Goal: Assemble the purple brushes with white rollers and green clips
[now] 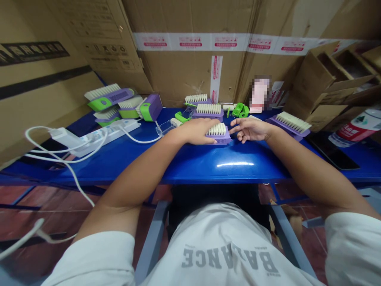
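Observation:
A small purple brush head with white bristles point(219, 133) lies on the blue table point(208, 163) in front of me. My left hand point(198, 130) rests over its left side, fingers curled on it. My right hand point(249, 129) lies just to the right of the brush, fingers spread and fingertips pointing at its right end, holding nothing.
More purple bristle heads point(208, 110) point(289, 123), green clips point(240, 110) and green-and-purple brush units point(110, 99) sit along the back. A white power strip point(98, 135) with cables lies left. Cardboard boxes point(190, 51) wall the rear; a phone point(333, 153) lies right.

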`<control>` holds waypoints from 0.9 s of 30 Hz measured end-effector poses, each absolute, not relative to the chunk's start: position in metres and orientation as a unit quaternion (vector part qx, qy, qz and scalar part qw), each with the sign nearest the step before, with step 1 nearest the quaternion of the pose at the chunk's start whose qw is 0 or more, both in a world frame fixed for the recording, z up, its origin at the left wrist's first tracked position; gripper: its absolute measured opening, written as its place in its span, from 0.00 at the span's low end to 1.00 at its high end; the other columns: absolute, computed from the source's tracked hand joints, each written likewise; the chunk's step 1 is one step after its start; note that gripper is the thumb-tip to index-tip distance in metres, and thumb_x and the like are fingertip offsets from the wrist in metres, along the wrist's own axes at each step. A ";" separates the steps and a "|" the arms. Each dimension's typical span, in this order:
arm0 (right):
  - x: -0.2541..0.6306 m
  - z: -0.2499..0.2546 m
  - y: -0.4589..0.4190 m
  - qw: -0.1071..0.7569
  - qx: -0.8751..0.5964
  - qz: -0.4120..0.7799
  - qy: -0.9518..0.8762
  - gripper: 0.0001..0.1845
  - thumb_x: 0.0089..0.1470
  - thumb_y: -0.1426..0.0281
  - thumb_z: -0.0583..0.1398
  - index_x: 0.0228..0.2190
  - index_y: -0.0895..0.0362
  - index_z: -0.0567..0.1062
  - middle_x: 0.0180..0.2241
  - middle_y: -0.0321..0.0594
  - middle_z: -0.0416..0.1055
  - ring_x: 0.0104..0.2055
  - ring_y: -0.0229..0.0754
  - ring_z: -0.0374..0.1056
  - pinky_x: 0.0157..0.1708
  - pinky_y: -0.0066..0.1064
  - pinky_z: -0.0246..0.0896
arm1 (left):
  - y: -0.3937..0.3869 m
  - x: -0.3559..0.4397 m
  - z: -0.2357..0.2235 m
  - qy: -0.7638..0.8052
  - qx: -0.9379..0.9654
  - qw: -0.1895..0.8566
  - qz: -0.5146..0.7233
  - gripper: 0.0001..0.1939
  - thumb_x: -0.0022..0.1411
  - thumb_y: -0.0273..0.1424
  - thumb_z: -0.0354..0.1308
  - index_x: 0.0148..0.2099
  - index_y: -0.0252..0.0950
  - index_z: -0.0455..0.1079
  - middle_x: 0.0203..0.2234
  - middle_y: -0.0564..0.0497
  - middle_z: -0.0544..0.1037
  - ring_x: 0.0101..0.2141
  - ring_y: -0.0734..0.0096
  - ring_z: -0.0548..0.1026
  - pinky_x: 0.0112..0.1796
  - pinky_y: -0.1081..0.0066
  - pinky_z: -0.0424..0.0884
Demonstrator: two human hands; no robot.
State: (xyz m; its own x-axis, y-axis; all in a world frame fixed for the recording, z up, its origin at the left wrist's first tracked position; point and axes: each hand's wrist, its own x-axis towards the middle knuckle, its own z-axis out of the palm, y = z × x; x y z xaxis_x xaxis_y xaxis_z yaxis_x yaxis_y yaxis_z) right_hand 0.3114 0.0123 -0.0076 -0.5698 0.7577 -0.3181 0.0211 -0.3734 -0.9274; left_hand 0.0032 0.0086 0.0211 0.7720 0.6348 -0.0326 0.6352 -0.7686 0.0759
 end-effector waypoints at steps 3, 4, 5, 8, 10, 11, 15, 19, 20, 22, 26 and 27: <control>0.309 -0.007 0.010 0.260 -0.380 0.732 -0.502 0.21 0.57 0.79 0.71 0.47 0.54 0.71 0.40 0.40 0.91 0.28 0.42 0.86 0.25 0.32 0.86 | 0.009 0.003 0.020 0.337 0.940 0.042 0.001 0.46 0.74 0.51 0.63 0.85 0.39 0.57 0.80 0.37 0.70 0.76 0.42 0.73 0.74 0.51 0.70; 0.308 -0.007 0.010 0.262 -0.376 0.733 -0.503 0.21 0.57 0.79 0.72 0.47 0.54 0.71 0.39 0.38 0.90 0.28 0.43 0.86 0.25 0.32 0.86 | 0.009 0.003 0.020 0.337 0.940 0.042 0.001 0.47 0.74 0.51 0.63 0.85 0.38 0.57 0.80 0.37 0.70 0.75 0.42 0.73 0.74 0.51 0.70; 0.307 -0.008 0.009 0.263 -0.370 0.736 -0.503 0.21 0.57 0.79 0.72 0.47 0.54 0.71 0.38 0.37 0.90 0.29 0.43 0.87 0.25 0.32 0.86 | 0.010 0.003 0.019 0.337 0.941 0.042 0.002 0.47 0.74 0.52 0.63 0.85 0.39 0.57 0.80 0.37 0.71 0.75 0.42 0.74 0.74 0.51 0.70; 0.304 -0.011 0.010 0.259 -0.347 0.750 -0.500 0.22 0.57 0.79 0.71 0.48 0.55 0.71 0.37 0.35 0.88 0.29 0.43 0.87 0.26 0.32 0.86 | 0.011 0.002 0.018 0.335 0.941 0.039 0.003 0.47 0.74 0.52 0.63 0.85 0.39 0.57 0.79 0.37 0.72 0.75 0.43 0.74 0.73 0.52 0.71; 0.302 -0.015 0.012 0.253 -0.334 0.761 -0.494 0.22 0.58 0.79 0.70 0.50 0.55 0.70 0.36 0.35 0.87 0.28 0.42 0.86 0.27 0.32 0.86 | 0.012 0.002 0.017 0.335 0.941 0.037 0.002 0.47 0.74 0.52 0.63 0.85 0.40 0.57 0.79 0.37 0.72 0.75 0.42 0.74 0.73 0.51 0.72; 0.301 -0.016 0.013 0.252 -0.329 0.766 -0.492 0.22 0.58 0.78 0.70 0.50 0.54 0.70 0.36 0.34 0.86 0.28 0.42 0.86 0.27 0.32 0.86 | 0.013 0.002 0.017 0.335 0.941 0.036 0.001 0.47 0.73 0.52 0.63 0.85 0.40 0.57 0.79 0.38 0.72 0.75 0.42 0.74 0.73 0.51 0.72; 0.302 -0.021 0.016 0.251 -0.310 0.776 -0.489 0.21 0.58 0.77 0.69 0.49 0.53 0.69 0.35 0.31 0.84 0.29 0.41 0.85 0.27 0.31 0.86 | 0.014 0.003 0.017 0.335 0.942 0.031 -0.001 0.47 0.74 0.52 0.63 0.85 0.40 0.56 0.79 0.38 0.72 0.75 0.42 0.74 0.73 0.52 0.72; 0.305 -0.022 0.017 0.241 -0.296 0.775 -0.504 0.20 0.59 0.77 0.70 0.46 0.52 0.67 0.31 0.27 0.81 0.30 0.42 0.86 0.28 0.31 0.87 | 0.012 0.004 0.018 0.341 0.940 0.030 -0.006 0.47 0.74 0.52 0.63 0.86 0.40 0.56 0.80 0.38 0.70 0.76 0.42 0.73 0.74 0.51 0.70; 0.306 -0.022 0.018 0.238 -0.302 0.771 -0.508 0.20 0.59 0.77 0.69 0.46 0.52 0.67 0.32 0.28 0.83 0.30 0.42 0.87 0.28 0.31 0.87 | 0.011 0.004 0.019 0.342 0.939 0.031 -0.006 0.48 0.74 0.51 0.63 0.86 0.39 0.56 0.80 0.37 0.70 0.76 0.42 0.73 0.74 0.51 0.70; 0.308 -0.022 0.020 0.234 -0.327 0.756 -0.516 0.20 0.59 0.78 0.69 0.45 0.52 0.67 0.36 0.33 0.87 0.29 0.42 0.87 0.27 0.32 0.87 | 0.011 0.004 0.019 0.342 0.939 0.032 -0.002 0.48 0.73 0.51 0.63 0.86 0.39 0.56 0.81 0.38 0.70 0.76 0.43 0.73 0.75 0.51 0.69; 0.319 -0.007 0.015 0.220 -0.388 0.707 -0.548 0.22 0.56 0.78 0.72 0.44 0.52 0.68 0.42 0.44 0.92 0.25 0.41 0.84 0.24 0.32 0.85 | 0.013 0.002 0.016 0.343 0.939 0.038 0.011 0.50 0.72 0.54 0.65 0.86 0.41 0.55 0.81 0.39 0.69 0.77 0.43 0.72 0.75 0.52 0.69; 0.324 0.003 0.010 0.210 -0.400 0.692 -0.563 0.21 0.57 0.78 0.73 0.44 0.52 0.70 0.42 0.46 0.92 0.24 0.41 0.83 0.25 0.31 0.84 | 0.014 0.001 0.015 0.340 0.939 0.041 0.018 0.51 0.71 0.55 0.65 0.87 0.41 0.55 0.82 0.39 0.68 0.78 0.44 0.71 0.76 0.52 0.68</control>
State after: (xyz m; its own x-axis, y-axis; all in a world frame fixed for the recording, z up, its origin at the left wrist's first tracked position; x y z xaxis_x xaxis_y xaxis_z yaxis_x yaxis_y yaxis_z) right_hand 0.3244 0.0103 0.0030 -0.5915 0.7417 -0.3163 0.1597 -0.2767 -0.9476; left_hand 0.0010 0.0138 0.0153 0.7684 0.6399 0.0066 0.6369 -0.7658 0.0893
